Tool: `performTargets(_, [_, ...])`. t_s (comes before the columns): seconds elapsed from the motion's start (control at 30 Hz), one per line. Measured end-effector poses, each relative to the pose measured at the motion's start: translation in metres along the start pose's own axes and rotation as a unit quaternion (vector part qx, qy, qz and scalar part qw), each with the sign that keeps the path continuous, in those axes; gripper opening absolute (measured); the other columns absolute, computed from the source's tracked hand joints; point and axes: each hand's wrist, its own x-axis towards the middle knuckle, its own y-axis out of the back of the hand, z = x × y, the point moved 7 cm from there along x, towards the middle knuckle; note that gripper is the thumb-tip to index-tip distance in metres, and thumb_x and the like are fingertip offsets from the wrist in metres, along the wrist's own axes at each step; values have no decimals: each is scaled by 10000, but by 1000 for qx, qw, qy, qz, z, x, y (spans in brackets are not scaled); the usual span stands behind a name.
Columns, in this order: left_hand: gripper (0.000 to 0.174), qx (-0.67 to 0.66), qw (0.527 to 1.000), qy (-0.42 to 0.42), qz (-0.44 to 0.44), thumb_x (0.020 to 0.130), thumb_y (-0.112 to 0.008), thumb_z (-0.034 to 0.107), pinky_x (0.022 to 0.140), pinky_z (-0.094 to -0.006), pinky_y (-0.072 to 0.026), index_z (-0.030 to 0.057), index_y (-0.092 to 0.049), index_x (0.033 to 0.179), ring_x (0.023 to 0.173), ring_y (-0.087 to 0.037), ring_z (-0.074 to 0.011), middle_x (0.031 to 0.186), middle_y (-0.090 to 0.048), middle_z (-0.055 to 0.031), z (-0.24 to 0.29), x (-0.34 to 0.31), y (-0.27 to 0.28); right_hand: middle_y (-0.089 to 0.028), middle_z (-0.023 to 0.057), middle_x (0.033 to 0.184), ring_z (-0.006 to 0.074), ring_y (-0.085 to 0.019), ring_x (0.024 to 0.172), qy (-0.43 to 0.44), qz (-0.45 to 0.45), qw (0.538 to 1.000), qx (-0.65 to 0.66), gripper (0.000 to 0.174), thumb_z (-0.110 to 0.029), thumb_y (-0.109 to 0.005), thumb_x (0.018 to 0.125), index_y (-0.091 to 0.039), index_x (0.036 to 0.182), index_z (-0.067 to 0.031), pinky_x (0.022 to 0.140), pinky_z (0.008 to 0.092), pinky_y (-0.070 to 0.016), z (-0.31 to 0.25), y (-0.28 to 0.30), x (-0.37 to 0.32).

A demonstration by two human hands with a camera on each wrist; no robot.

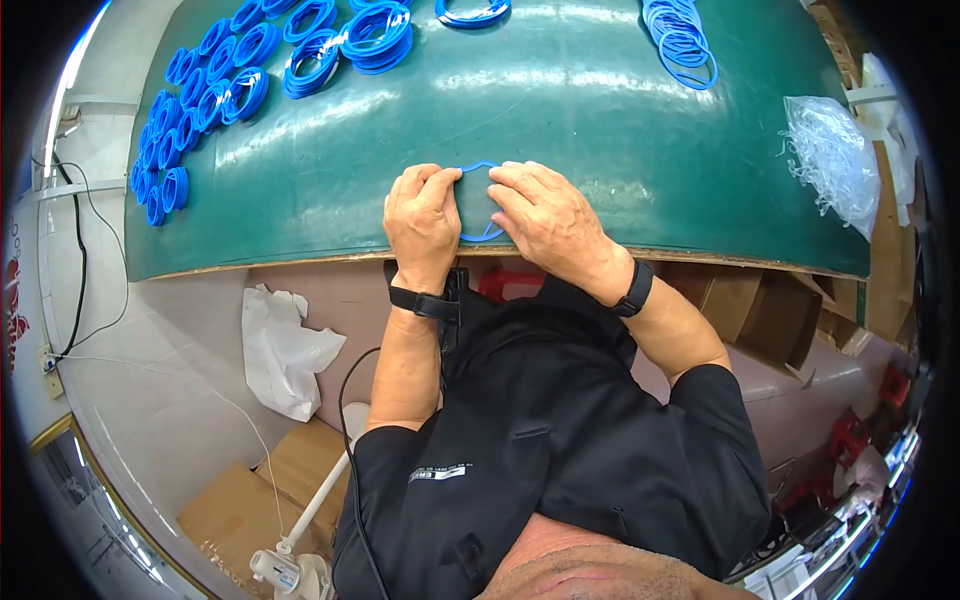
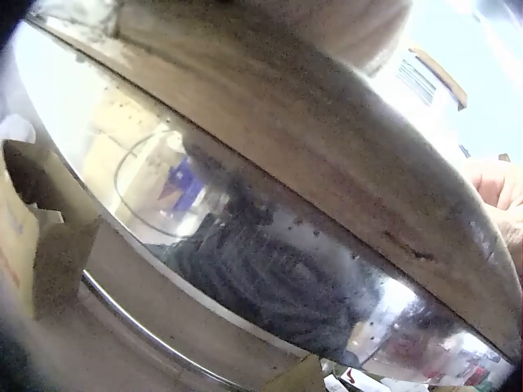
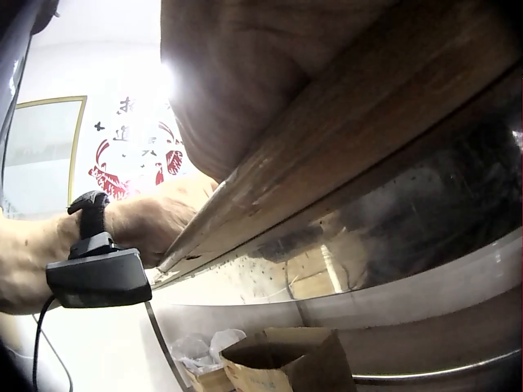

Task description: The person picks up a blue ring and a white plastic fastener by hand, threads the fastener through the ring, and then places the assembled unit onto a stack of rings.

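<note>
Near the front edge of the green table, a thin blue ring [image 1: 483, 238] is held between both hands in the head view. The left hand [image 1: 422, 215] has its fingers curled at the ring's left side and pinches it there. From the other side, the right hand [image 1: 550, 215] grips the ring between thumb and bent fingers. Parts of the ring lie hidden under the fingers. In the right wrist view, the left hand [image 3: 159, 220] with its wrist strap shows beyond the table edge, and the ring is out of sight.
Bundles of blue rings [image 1: 375, 35] cover the table's [image 1: 400, 125] back left. A loose row of blue rings [image 1: 680, 45] lies at the back right, and a clear plastic bag [image 1: 832, 160] sits by the right edge. Below stand cardboard boxes [image 1: 765, 315].
</note>
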Motion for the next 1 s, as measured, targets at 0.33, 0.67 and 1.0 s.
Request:
performTargets(0.33, [128,-2,1000,9,-6,921,-753,32,836,-428,-532,111,-798,1013,960,-700,-293,1027,-722,-46,-2,0,-2,-710,150,1312,348,-679,1228,1,-12,1000,1,353,-84,-844,851,-726,1172,2,1096,454,-550,-1,-1,1])
performTargets(0.67, [125,-3,1000,14,20,925,-736,31,823,-433,-524,109,-789,1007,967,-699,-295,1030,-718,-49,-3,0,0,-708,158,1318,362,-683,1212,3,-12,1000,5,361,-76,-846,847,-728,1176,11,1088,459,-554,-1,-1,2])
performTargets(1.0, [129,2,1000,13,15,925,-726,29,836,-435,-525,109,-784,1008,980,-699,-295,1029,-715,-46,-4,-2,-2,-709,164,1319,369,-683,1223,1,-17,1000,6,351,-68,-844,849,-730,1171,14,1085,461,-557,-1,-1,2])
